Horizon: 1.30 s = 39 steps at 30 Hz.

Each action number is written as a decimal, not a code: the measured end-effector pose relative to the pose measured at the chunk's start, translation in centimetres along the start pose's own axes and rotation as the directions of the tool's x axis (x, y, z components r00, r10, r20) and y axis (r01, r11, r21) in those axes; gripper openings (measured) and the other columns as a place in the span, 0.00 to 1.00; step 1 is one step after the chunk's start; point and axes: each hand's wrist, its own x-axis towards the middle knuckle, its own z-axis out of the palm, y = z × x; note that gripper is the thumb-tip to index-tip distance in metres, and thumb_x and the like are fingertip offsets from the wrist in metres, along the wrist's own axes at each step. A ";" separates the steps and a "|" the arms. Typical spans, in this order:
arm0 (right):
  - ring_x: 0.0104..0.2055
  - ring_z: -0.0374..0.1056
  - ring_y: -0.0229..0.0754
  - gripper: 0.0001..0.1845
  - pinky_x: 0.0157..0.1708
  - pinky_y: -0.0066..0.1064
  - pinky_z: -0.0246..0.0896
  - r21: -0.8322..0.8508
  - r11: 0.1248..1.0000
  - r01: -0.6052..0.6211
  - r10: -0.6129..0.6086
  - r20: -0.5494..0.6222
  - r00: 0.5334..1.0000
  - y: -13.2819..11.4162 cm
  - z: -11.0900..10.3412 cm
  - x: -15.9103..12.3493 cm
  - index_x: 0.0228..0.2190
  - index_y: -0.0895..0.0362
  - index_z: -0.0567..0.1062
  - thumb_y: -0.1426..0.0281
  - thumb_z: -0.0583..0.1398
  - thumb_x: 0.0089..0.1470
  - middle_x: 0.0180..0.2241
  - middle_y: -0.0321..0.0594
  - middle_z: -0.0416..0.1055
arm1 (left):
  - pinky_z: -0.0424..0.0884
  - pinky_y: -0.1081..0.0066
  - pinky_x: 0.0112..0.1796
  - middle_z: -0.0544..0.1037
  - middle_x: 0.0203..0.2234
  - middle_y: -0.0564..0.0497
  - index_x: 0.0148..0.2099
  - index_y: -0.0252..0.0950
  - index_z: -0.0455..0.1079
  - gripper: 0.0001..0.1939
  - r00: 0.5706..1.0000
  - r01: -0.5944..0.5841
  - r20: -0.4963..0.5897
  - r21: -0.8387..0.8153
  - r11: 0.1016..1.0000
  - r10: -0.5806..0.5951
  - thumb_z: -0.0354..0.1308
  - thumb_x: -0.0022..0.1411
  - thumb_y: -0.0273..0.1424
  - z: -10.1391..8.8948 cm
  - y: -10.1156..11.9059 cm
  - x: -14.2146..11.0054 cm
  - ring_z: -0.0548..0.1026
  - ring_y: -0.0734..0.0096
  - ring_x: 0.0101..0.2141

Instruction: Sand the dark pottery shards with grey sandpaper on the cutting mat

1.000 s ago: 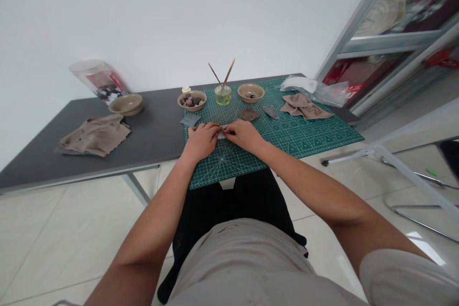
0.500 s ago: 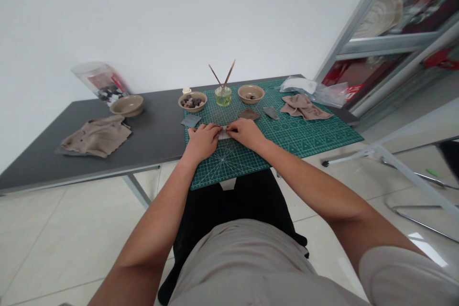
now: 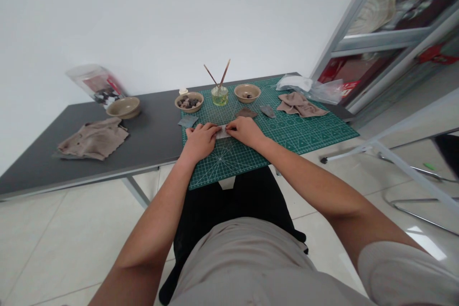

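Observation:
A small white sheet (image 3: pixel 222 132), flat and paper-like with faint marks, lies on the green cutting mat (image 3: pixel 229 155) between my hands. The fingers of my left hand (image 3: pixel 201 142) are pressed together over its left end. At the right end, my right hand (image 3: pixel 247 132) is closed with thumb and fingers in a pinch on the sheet. My fingers cover parts of both ends. Just beyond my right hand rests a brown flat piece (image 3: pixel 246 112), with a grey flat piece (image 3: pixel 267 111) beside it. A blue-grey square (image 3: pixel 188 121) lies behind my left hand.
Behind stand a bowl of dark and pale lumps (image 3: pixel 189 103), a glass with two brushes (image 3: pixel 219 96) and a bowl (image 3: pixel 247 93) holding small bits. Brown cloths (image 3: pixel 301 104) and plastic bags (image 3: pixel 308 87) lie right; another cloth (image 3: pixel 93 137), bowl (image 3: pixel 124 107) and clear container (image 3: pixel 96 87) sit left.
The whole view has shifted slightly. Both hands stay at the white sheet, and a little more of it shows between them now.

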 end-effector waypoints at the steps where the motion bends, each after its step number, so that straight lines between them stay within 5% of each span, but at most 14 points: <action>1: 0.46 0.74 0.45 0.11 0.47 0.32 0.62 0.005 1.000 0.005 -0.005 0.003 1.000 0.0 0.0 -0.1 0.41 0.54 0.85 0.69 0.62 0.61 0.41 0.41 0.82 | 0.60 0.47 0.51 0.74 0.58 0.46 0.61 0.46 0.70 0.24 1.000 0.001 0.003 -0.001 1.000 -0.001 0.42 0.70 0.32 0.0 0.0 0.0 0.69 0.51 0.53; 39: 0.47 0.75 0.44 0.10 0.48 0.33 0.62 0.095 0.991 0.094 -0.096 0.013 0.995 0.6 -0.1 -1.0 0.40 0.52 0.85 0.70 0.63 0.59 0.41 0.37 0.82 | 0.59 0.46 0.52 0.74 0.58 0.46 0.62 0.47 0.70 0.24 1.000 0.008 0.013 -0.006 1.000 -0.008 0.42 0.70 0.32 -0.1 0.0 0.1 0.68 0.51 0.53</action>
